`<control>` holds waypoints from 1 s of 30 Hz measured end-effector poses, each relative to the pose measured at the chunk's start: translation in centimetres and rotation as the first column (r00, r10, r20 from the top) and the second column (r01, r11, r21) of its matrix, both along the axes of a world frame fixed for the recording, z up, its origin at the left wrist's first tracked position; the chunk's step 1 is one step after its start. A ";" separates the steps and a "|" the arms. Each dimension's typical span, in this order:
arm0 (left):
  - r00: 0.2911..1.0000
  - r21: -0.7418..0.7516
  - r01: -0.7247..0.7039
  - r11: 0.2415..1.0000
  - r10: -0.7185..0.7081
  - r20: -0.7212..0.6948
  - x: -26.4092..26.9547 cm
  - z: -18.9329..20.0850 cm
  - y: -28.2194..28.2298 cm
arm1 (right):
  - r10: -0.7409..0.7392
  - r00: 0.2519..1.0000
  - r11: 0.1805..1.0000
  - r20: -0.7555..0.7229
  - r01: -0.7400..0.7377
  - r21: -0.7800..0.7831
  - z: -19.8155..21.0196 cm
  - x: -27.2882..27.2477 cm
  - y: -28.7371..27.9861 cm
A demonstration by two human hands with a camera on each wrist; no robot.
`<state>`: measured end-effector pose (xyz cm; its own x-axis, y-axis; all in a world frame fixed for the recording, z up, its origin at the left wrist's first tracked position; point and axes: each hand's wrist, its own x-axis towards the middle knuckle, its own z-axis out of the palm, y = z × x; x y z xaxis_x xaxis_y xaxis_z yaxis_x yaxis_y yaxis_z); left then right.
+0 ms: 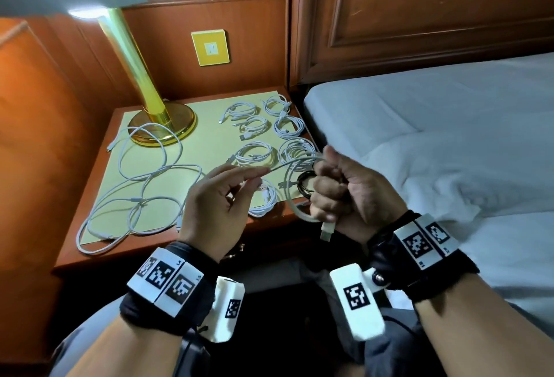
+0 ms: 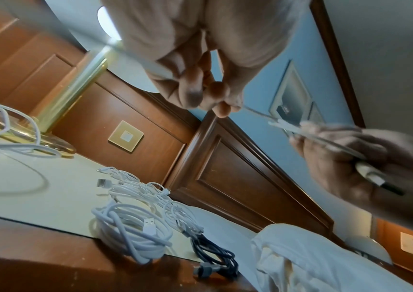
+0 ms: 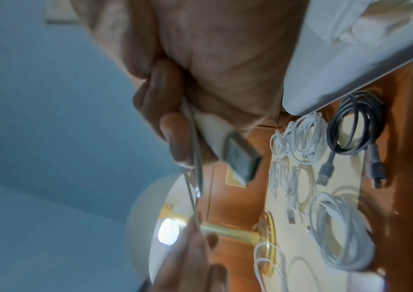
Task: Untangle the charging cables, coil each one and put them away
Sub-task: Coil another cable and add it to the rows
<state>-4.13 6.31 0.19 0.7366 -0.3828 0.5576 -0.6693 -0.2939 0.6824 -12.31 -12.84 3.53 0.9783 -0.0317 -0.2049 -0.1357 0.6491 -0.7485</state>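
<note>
Above the front of the nightstand (image 1: 90,244), both hands hold one white cable (image 1: 287,164) stretched between them. My left hand (image 1: 263,170) pinches the thin strand (image 2: 258,113) at its fingertips (image 2: 215,98). My right hand (image 1: 329,184) is a fist round the cable's other part, and the USB plug (image 1: 326,231) (image 3: 240,160) sticks out below it. A loop hangs under the fist. Several coiled white cables (image 1: 254,125) (image 3: 300,138) lie on the right half of the stand, with a black coil (image 1: 305,184) (image 3: 355,126) by the bed side. Loose white cables (image 1: 141,190) sprawl on the left half.
A brass lamp (image 1: 162,125) with a white shade stands at the stand's back left, and one loose cable runs round its base. A bed with white sheets (image 1: 434,137) borders the stand on the right. A wooden wall panel with a yellow switch plate (image 1: 210,47) stands behind.
</note>
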 end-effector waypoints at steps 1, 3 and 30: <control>1.000 0.001 -0.021 1.000 0.021 0.015 0.3 0.0 0.3 | -0.035 0.999 0.999 0.030 0.034 0.041 0.1 0.0 -0.8; 0.997 -0.019 -0.074 0.997 0.074 0.029 0.9 0.0 1.0 | -0.105 0.990 0.986 0.089 0.092 0.140 0.3 -0.2 -2.8; 0.990 -0.067 -0.036 0.997 0.027 -0.135 -0.6 0.3 -0.6 | 0.092 0.990 0.983 -0.109 -0.108 -0.148 -0.6 0.1 1.2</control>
<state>-4.73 5.70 0.49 0.8177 -0.3219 0.4772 -0.5613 -0.2622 0.7850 -12.19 -11.62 2.89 0.9525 0.0264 -0.3034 -0.2743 0.5070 -0.8171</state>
